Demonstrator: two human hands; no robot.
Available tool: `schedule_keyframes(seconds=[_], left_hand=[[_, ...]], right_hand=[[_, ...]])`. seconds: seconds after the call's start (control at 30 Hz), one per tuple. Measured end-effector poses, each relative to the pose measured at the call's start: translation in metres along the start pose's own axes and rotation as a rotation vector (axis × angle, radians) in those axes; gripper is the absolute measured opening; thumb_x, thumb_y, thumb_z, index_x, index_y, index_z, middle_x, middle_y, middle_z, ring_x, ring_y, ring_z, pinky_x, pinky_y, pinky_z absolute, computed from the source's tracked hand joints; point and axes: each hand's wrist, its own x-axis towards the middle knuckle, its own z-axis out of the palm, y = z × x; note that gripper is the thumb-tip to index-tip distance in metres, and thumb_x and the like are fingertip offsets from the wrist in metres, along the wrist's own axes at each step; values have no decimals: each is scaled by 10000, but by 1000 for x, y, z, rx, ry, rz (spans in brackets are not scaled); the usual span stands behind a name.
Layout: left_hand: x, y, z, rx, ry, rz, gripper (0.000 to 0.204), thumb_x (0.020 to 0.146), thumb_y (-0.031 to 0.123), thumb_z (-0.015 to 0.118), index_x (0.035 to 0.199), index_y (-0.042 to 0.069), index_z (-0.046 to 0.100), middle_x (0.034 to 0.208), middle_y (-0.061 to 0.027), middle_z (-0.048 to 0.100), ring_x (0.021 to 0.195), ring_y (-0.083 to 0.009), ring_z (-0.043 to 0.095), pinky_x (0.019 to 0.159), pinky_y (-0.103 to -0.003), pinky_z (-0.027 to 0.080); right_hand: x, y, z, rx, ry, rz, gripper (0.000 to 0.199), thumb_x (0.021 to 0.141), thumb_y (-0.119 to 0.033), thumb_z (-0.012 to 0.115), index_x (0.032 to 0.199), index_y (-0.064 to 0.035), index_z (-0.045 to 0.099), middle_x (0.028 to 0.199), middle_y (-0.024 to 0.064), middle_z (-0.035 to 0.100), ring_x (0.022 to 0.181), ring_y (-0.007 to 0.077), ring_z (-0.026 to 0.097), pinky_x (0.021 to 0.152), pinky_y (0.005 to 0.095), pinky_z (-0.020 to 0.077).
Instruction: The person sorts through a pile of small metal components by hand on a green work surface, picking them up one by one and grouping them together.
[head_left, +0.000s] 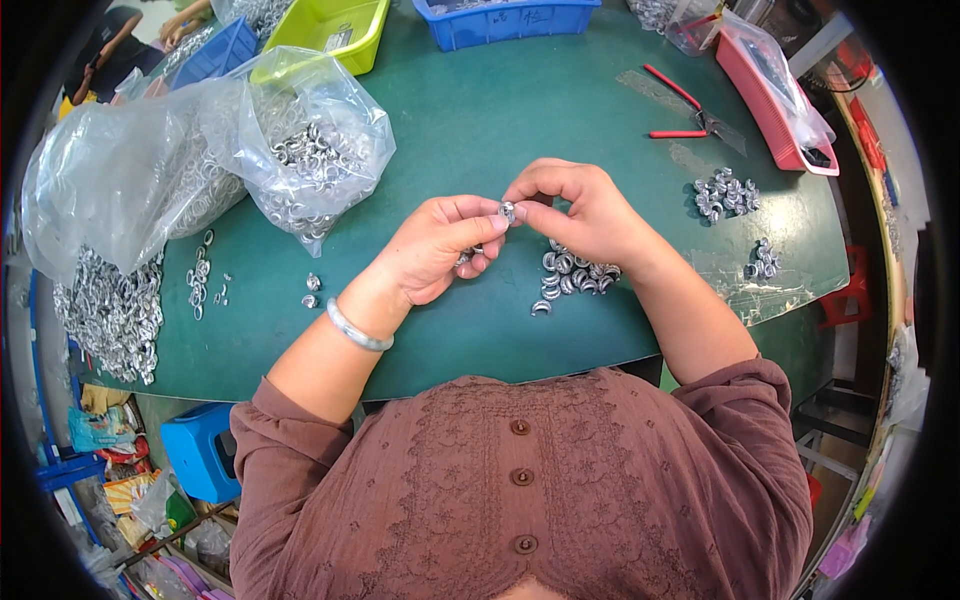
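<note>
Right now the small shiny metal ring piece [508, 211] sits pinched between your two hands above the green table [470, 120], roughly mid-table, just in front of your chest. Your left hand [440, 250] grips it with thumb and forefinger tip, remaining fingers curled in around a few more small metal pieces in the palm; a pale bangle [357, 330] is on that wrist. Your right hand [580, 212] closes on the same piece from the other side, thumb and forefinger tips touching it, other fingers bent over. Directly under the right hand lies a loose heap of similar metal rings [575, 275], touching the table. Two smaller clusters of rings [725, 193] lie farther right, well apart from your hands. Left of the left hand, an open clear plastic bag of the same parts [315, 150] rests on the table, a bigger bag [120, 185] beside it, and spilled rings [110, 315] near the left edge. Red-handled pliers [685, 115] lie at the far right, near a pink tray [775, 95]. Blue bin [505, 20] and lime-green bin [325, 30] sit along the far edge.
</note>
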Motion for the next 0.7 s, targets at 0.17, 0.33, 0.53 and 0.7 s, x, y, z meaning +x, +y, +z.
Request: schedule_keyframes(seconds=[0.17,0.33,0.53,0.7], left_hand=[[0,-2,1,-6,-10,44,122,836,108,550,934,40,577,684,-9,528,563,-58,464,455,-169,343],[0,-2,1,-2,-32,59,127,842,135,548,929,46,577,680,-9,519,562,-58,459,457,-168,343],[0,-5,6,103,48,123,135,833,159,571,910,50,588,659,11,515,558,-47,451,464,-169,345],[4,-12,5,490,186,443,175,790,95,615,949,25,594,667,33,515,567,-29,438,489,-163,346]], right_hand=[[1,5,-1,-261,74,-282,69,730,4,591,794,-20,591,773,55,589,710,169,558,602,266,440],[2,3,0,-383,100,-361,99,694,18,597,777,-33,578,769,58,588,720,208,559,596,295,448],[3,2,1,-474,105,-427,111,682,16,598,778,-35,576,781,63,582,733,224,556,610,311,448],[2,4,-1,-329,110,-347,103,707,9,580,804,-24,582,795,59,575,731,192,553,631,293,440]])
